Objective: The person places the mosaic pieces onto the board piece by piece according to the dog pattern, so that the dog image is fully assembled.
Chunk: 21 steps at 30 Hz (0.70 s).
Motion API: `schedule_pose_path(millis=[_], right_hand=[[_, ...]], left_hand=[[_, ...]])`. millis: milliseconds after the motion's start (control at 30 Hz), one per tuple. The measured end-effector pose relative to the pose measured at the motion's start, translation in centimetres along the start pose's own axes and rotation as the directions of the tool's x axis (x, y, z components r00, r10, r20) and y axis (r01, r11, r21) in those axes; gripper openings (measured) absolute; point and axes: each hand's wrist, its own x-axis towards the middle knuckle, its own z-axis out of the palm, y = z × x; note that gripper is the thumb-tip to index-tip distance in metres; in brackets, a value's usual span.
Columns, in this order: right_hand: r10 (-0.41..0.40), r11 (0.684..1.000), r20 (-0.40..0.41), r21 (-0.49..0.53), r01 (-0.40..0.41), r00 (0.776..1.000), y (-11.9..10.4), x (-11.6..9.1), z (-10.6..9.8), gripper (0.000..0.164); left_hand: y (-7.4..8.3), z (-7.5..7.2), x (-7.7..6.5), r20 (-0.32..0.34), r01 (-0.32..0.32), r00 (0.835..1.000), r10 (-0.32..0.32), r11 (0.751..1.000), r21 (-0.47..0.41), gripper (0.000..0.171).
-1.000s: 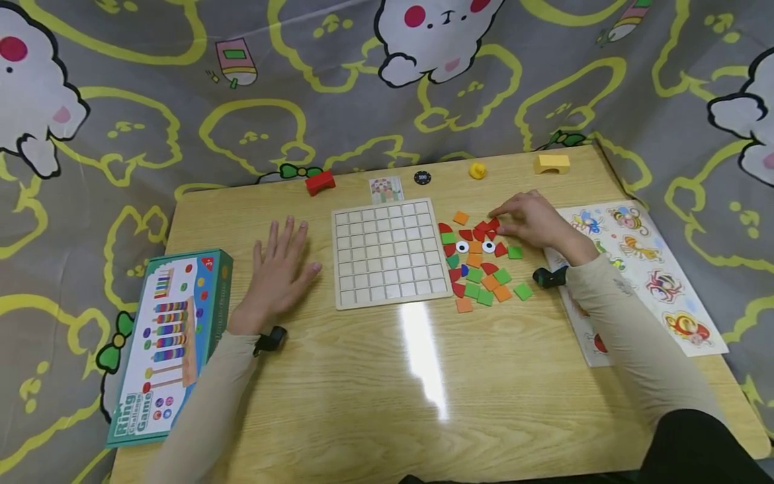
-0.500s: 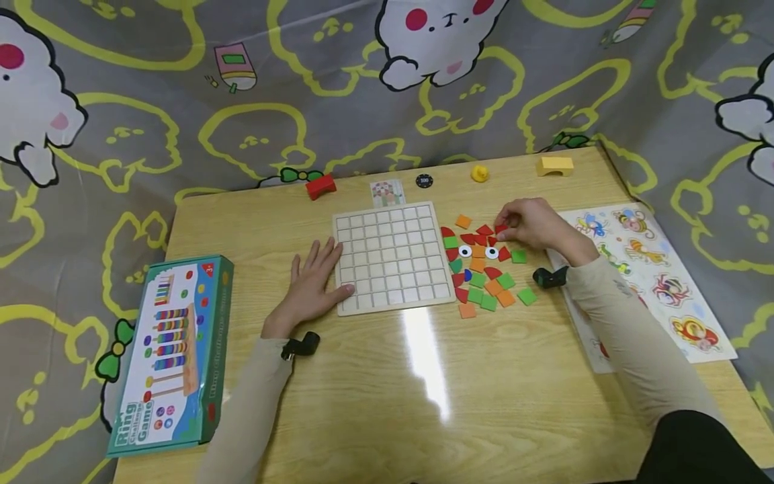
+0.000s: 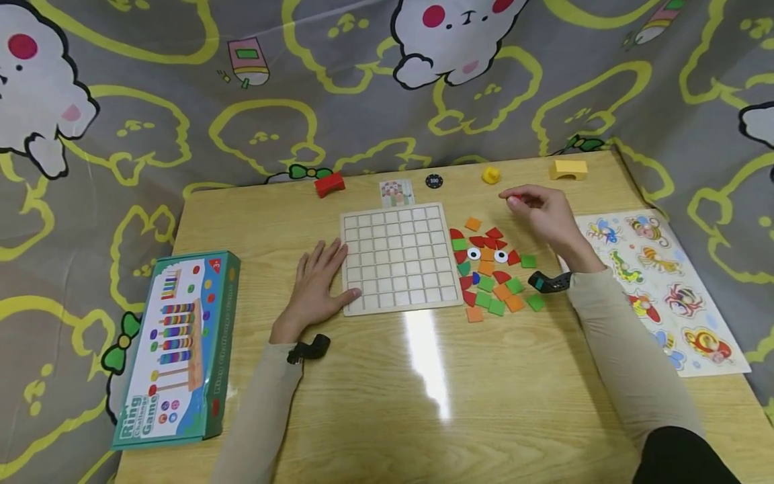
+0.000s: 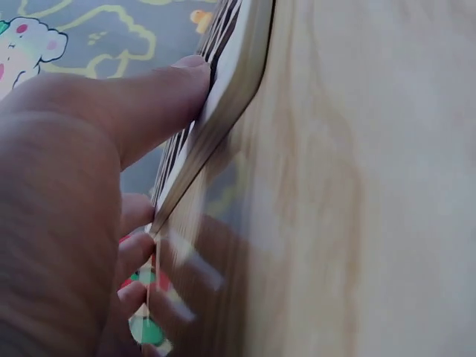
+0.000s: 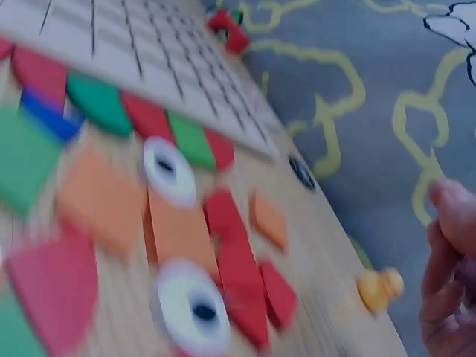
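Observation:
A square wooden grid board (image 3: 400, 259) lies on the table with its cells bare. My left hand (image 3: 313, 288) rests at its left side, fingers spread; in the left wrist view the thumb lies over the edge of the board (image 4: 242, 78). My right hand (image 3: 549, 216) is raised above the table, beyond the loose pieces, pinching a small red piece (image 3: 516, 198), mostly hidden by the fingers. Beside the board lie red quarter-round pieces (image 3: 502, 276), green squares (image 3: 483, 300), orange squares (image 3: 514, 304) and two white eye discs (image 3: 500, 256).
Along the back stand a red arch block (image 3: 329, 185), a picture card (image 3: 396, 193), a black chip (image 3: 434, 181), a yellow duck (image 3: 491, 175) and a yellow arch block (image 3: 568, 169). A game box (image 3: 178, 349) lies left, a sticker sheet (image 3: 671, 296) right.
My left hand has moved right, from the bare table to the board's edge. My right hand has picked up a red piece from the loose pieces and lifted it up and away.

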Motion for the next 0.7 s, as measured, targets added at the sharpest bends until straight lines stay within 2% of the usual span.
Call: schedule_pose_path(millis=[67, 133, 200, 233, 367, 467, 567, 700], right_hand=[[0.026, 0.992, -0.032, 0.128, -0.022, 0.999, -0.6, 0.3, 0.8, 0.034], [0.064, 0.963, -0.028, 0.264, -0.054, 0.998, -1.0, 0.6, 1.7, 0.035], [0.117, 0.932, -0.002, 0.346, -0.109, 0.993, -1.3, 0.8, 2.6, 0.037], [0.144, 0.924, 0.012, 0.356, -0.139, 0.989, -1.3, 0.9, 3.1, 0.038], [0.248, 0.929, 0.024, 0.278, -0.245, 0.968, -1.7, 1.3, 5.0, 0.039], [0.288, 0.925, 0.003, 0.259, -0.278, 0.958, -2.1, 1.7, 6.2, 0.037], [0.286, 0.921, -0.002, 0.278, -0.274, 0.958, -2.6, 2.2, 7.4, 0.036], [0.25, 0.933, 0.011, 0.266, -0.244, 0.968, -3.2, 2.4, 8.9, 0.034]], left_hand=[[0.1, -0.1, -0.1, -0.015, 0.008, 1.0, -0.008, 1.0, -0.013, 0.092], [0.2, -0.1, -0.1, -0.03, 0.019, 0.999, -0.02, 1.0, -0.023, 0.091], [0.3, 0.0, -0.1, -0.043, 0.03, 0.999, -0.032, 0.999, -0.03, 0.091], [0.3, 0.0, -0.1, -0.049, 0.039, 0.998, -0.041, 0.999, -0.037, 0.091], [0.2, 0.1, -0.1, -0.074, 0.055, 0.996, -0.058, 0.997, -0.051, 0.091], [0.0, 0.3, -0.1, -0.091, 0.061, 0.994, -0.065, 0.997, -0.047, 0.091], [-0.1, 0.5, -0.1, -0.107, 0.063, 0.992, -0.068, 0.997, -0.05, 0.091], [-0.1, 0.5, -0.2, -0.124, 0.058, 0.99, -0.066, 0.996, -0.065, 0.091]])
